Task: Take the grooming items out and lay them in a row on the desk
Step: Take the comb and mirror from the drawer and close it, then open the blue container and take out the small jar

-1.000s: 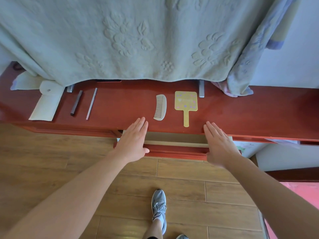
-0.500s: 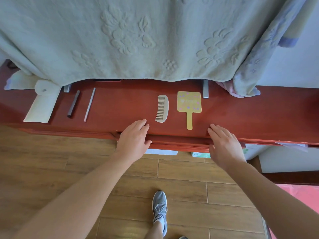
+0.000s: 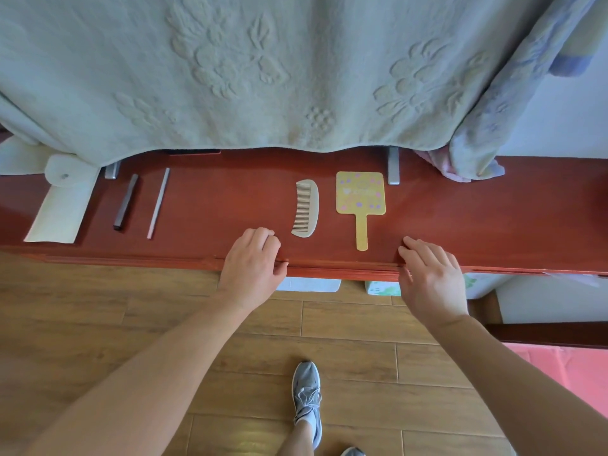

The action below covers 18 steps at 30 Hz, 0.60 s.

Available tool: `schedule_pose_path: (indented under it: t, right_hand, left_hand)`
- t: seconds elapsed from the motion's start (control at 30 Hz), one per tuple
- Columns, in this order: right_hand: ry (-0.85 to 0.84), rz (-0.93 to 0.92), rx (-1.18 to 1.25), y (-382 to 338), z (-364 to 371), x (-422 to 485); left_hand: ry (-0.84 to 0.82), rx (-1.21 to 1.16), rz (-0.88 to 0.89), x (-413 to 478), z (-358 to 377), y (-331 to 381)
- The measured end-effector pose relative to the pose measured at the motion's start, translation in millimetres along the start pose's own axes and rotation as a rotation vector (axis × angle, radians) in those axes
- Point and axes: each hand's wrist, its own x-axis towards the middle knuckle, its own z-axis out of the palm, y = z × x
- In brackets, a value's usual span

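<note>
From your head camera, the change over the last second is the drawer: it stood pulled out beneath the desk (image 3: 493,222) with its pale inside showing, half a second ago only a sliver of it showed, and now its front edge (image 3: 342,270) sits flush under the desk lip, so you have pushed it shut. Your left hand (image 3: 251,261) rests on the desk's front edge with its fingers curled loosely under, gripping nothing; your right hand (image 3: 431,278) lies flatter, fingers spread and extended onto the desk top, also holding nothing. I read that as the taking-out being finished, with the items already laid down. The comb (image 3: 306,208) lies just left of the hand mirror (image 3: 360,193), close but not touching, both between your hands and a little beyond them. The comb's long axis runs away from you, its teeth facing left and its curved spine to the right. The mirror's long axis runs the same way, square head toward the hanging blanket (image 3: 263,70), handle pointing back at you. Well apart to the left, a dark stick (image 3: 125,202) and a pale thin rod (image 3: 158,203) lie roughly parallel, tilted slightly, beside a cream pouch (image 3: 61,205). Whether those belong to the row is a judgement; if so, the gap in the middle is wide.
</note>
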Motion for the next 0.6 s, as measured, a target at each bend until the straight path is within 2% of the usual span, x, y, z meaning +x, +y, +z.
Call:
schedule_pose_path:
  t: [0.33, 0.6]
  right_hand:
    - [0.107, -0.015, -0.010, 2.0, 10.3, 0.6]
    - [0.104, -0.014, -0.006, 1.5, 10.8, 0.1]
  left_hand:
    - [0.031, 0.007, 0.019, 2.8, 6.9, -1.6]
    - [0.025, 0.013, 0.008, 1.7, 7.5, -0.7]
